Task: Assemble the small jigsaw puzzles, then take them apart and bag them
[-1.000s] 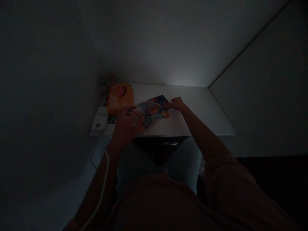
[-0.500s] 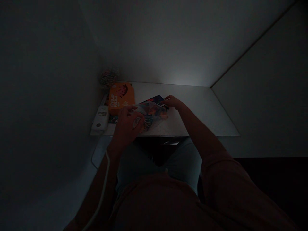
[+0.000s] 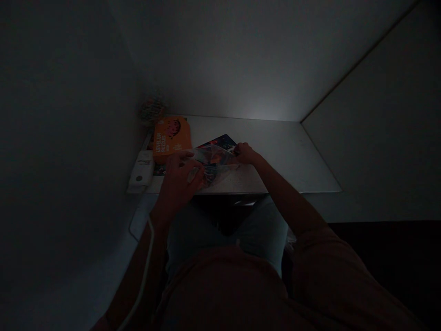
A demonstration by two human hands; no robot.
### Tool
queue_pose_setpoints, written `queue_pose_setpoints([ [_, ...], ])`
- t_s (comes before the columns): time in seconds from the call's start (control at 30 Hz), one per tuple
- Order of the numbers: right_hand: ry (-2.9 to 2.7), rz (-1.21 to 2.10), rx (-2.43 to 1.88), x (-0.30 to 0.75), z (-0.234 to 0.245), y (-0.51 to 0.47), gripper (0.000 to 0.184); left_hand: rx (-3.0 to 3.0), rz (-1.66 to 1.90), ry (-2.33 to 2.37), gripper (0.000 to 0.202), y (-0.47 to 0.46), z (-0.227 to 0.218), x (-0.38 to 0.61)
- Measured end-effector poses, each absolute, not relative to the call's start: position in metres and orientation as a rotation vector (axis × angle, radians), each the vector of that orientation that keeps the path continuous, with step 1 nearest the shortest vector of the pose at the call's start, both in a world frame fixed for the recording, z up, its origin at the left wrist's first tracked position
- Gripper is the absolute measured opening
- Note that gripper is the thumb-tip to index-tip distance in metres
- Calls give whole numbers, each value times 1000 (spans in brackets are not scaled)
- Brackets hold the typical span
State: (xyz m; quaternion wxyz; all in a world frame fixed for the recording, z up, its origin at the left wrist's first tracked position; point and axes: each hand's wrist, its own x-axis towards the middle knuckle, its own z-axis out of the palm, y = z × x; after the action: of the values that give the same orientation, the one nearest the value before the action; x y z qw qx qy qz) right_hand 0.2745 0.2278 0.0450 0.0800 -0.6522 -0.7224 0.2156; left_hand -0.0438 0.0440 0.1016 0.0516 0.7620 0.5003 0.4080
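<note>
Two bare hands work at a clear plastic bag [image 3: 223, 170] lying near the front edge of the white tabletop [image 3: 287, 154]. The left hand [image 3: 179, 177] curves over the bag's left end, thumb and fingers gripping the film. The right hand [image 3: 245, 153] has its fingers drawn together at the opposite end, beside a dark printed sheet [image 3: 225, 139] partly under the bag; whether they pinch anything is too dim to tell. The step in hand looks like handling the bag's colourful contents; the next move would call for a steady left grip while the right fingertips work.

On the left, an orange puzzle box [image 3: 172, 131] reads "LEVEL UP! PUZZLES". Beside it, the small print on a white device [image 3: 142, 168] is illegible.
</note>
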Motion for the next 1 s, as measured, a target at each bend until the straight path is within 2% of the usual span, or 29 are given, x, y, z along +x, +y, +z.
queue_pose_setpoints([
  [0.13,-2053,852,-1871,278,46,230,67,2333,1256,1498,15,43,101,-43],
  [0.33,-1910,1131,-1633,275,46,230,33,2335,1262,1532,15,46,99,-42],
  [0.43,-1868,1149,-1593,273,50,227,23,2319,1239,1530,16,48,99,-41],
  [0.7,-1731,936,-1589,278,95,220,29,2294,1167,1530,19,52,105,-38],
  [0.83,-1750,829,-1388,289,136,218,34,2299,1193,1535,16,55,105,-36],
  [1.0,-1940,924,-1077,271,186,191,37,2325,1219,1528,15,56,104,-31],
])
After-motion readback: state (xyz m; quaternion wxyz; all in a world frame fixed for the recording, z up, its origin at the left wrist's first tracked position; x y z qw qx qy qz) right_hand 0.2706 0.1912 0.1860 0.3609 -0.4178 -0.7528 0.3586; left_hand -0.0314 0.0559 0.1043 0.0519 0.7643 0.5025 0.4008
